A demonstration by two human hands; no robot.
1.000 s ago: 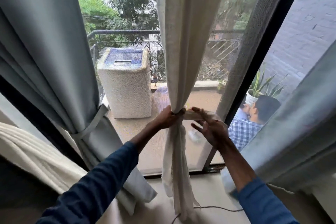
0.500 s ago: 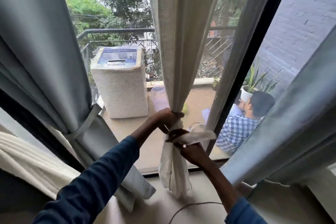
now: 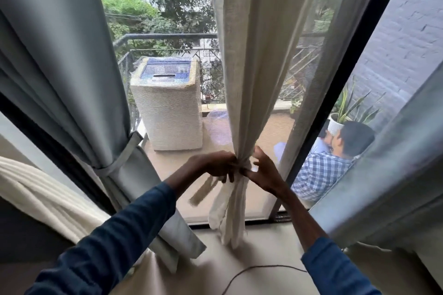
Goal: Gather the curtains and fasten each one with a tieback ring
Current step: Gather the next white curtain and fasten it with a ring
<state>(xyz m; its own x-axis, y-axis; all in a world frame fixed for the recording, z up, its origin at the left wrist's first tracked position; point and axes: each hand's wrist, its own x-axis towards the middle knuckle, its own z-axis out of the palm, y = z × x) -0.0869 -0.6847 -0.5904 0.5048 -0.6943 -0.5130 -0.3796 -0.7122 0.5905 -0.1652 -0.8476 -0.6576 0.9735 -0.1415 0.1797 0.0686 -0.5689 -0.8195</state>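
Both hands meet at the waist of the cream linen curtain that hangs down the middle of the window, bunched into a narrow neck with its lower part falling loose to the floor. The left hand has its fingers curled tight round that neck from the left. A beige fabric tieback band comes out from under those fingers, and its free end hangs down to the left, blurred. The right hand comes in from the other side, fingers bent over the top of the gather and thumb pressed in, pinching the band where it wraps the curtain. Whether the band is knotted I cannot tell.

To the left a grey-blue heavy curtain is already drawn in by a matching grey fabric strap. Another grey curtain hangs ungathered on the right. A thin dark cable lies on the floor just below the cream curtain, and a ribbed white blanket sits at the far left. Outside on the balcony stands a washing machine in a pale cover, and a person in a blue checked shirt sits beside a potted plant
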